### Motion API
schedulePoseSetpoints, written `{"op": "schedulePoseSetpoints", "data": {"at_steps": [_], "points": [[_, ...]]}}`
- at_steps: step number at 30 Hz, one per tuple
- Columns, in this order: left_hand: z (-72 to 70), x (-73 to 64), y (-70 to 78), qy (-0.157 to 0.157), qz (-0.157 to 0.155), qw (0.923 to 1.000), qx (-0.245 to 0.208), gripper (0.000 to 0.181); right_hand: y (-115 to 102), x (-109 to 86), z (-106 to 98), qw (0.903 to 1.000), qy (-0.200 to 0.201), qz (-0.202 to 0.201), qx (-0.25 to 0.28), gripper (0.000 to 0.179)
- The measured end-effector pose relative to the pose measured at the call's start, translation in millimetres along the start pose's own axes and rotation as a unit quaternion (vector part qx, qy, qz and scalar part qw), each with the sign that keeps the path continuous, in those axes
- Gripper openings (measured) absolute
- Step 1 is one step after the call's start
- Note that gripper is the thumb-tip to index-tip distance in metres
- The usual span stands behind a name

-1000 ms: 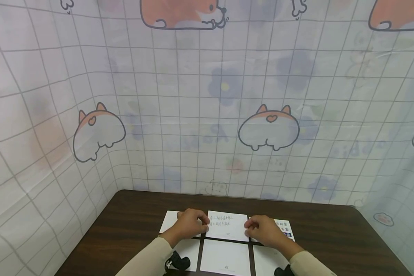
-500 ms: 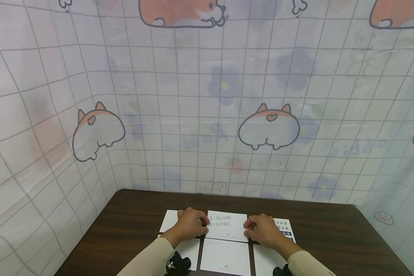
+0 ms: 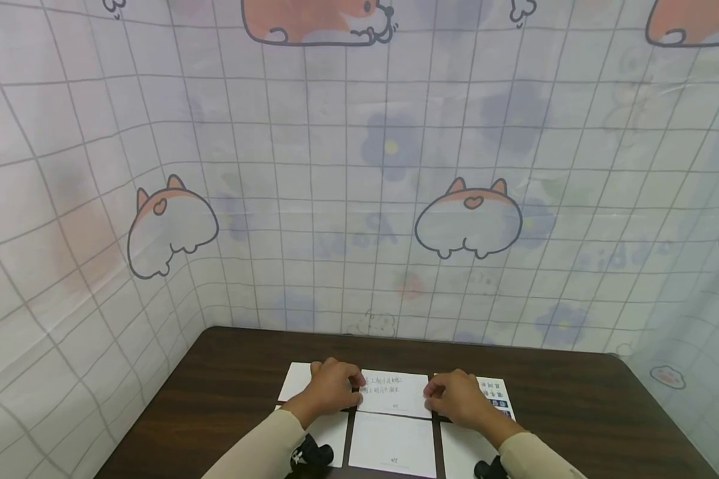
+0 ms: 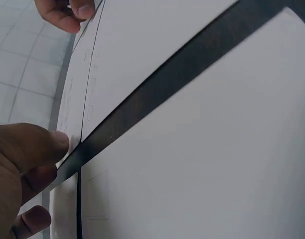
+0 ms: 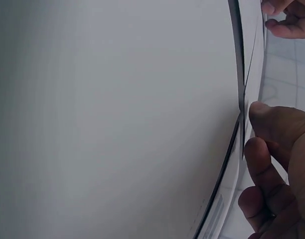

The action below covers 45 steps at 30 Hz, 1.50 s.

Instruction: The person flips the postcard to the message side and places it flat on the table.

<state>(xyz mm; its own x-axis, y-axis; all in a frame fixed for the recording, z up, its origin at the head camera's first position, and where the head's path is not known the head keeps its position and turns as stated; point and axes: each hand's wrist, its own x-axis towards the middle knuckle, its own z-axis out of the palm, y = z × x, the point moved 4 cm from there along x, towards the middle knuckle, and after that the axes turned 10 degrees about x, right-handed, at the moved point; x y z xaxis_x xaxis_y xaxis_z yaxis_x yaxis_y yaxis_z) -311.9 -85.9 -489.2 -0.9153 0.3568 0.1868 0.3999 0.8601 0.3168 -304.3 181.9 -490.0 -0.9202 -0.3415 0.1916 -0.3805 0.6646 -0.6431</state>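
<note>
A white card with two handwritten lines lies in the middle of the back row in the head view. My left hand pinches its left edge, and my right hand pinches the right edge. In the left wrist view, the thumb sits at the card's corner, beside a dark gap. The right wrist view has the right thumb and forefinger at the edge. Right in front lies another white card. My left hand partly covers the back-left card; my right partly covers the back-right one, printed in blue and black.
Two more white cards lie in the front row, a left one and a right one, partly under the forearms. Narrow strips of the dark wooden table separate the cards. A patterned curtain hangs behind and beside the table.
The back edge of the held card has shifted slightly toward me, and the card sits a little straighter. Both hands keep nearly the same place at its sides.
</note>
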Motion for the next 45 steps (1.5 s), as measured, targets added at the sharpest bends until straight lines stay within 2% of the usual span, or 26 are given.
{"op": "schedulePoseSetpoints", "data": {"at_steps": [5, 11, 23, 32, 45], "points": [[-3.5, 0.7, 5.7, 0.007, 0.023, 0.9997, -0.004, 0.01, 3.5, -0.5, -6.8, 0.9995, -0.002, 0.026, 0.018, 0.014], [-4.5, 2.1, 16.6, 0.002, 0.046, 0.9983, -0.035, 0.011, 8.7, -5.3, -17.0, 0.9987, -0.008, 0.043, 0.027, 0.015], [7.3, 9.6, 33.5, -0.022, 0.05, 0.9979, -0.034, 0.016, 24.0, -17.9, -28.7, 0.9989, 0.0, 0.044, 0.016, 0.024], [14.1, 12.6, 43.3, -0.029, 0.056, 0.9975, -0.031, 0.019, 38.2, -24.3, -41.4, 0.9976, -0.006, 0.064, 0.027, 0.032], [18.7, 18.6, 61.1, -0.036, 0.063, 0.9971, -0.023, 0.026, 56.9, -29.4, -54.7, 0.9982, -0.003, 0.058, 0.019, 0.039]]}}
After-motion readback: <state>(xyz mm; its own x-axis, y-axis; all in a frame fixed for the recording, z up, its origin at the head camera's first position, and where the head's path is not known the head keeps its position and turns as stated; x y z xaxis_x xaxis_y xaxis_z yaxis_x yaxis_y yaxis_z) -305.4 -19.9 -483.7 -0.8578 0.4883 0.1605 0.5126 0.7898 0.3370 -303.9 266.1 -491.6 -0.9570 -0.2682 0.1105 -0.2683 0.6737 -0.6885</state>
